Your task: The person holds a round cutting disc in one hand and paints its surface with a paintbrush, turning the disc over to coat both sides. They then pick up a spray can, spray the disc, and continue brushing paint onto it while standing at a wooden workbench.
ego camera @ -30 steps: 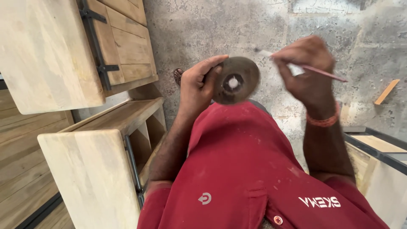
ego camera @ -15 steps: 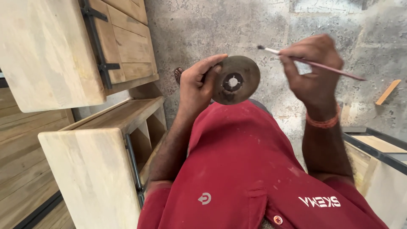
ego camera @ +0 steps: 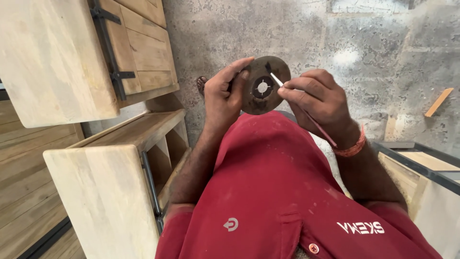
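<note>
Dark round metal disc (ego camera: 264,86) with a centre hole is pinched at nine o'clock by the left hand (ego camera: 224,98); the thin pink-handled brush (ego camera: 306,112) gripped in the right hand (ego camera: 318,98) could slip off it, judging by its one-edge hold.

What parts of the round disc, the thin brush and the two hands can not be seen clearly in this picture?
All in the head view:
- The left rim of the disc is covered by the left hand.
- The back face of the disc is turned away.
- The middle of the brush is hidden inside the right hand.
- Whether the brush tip carries anything is too small to tell.
</note>
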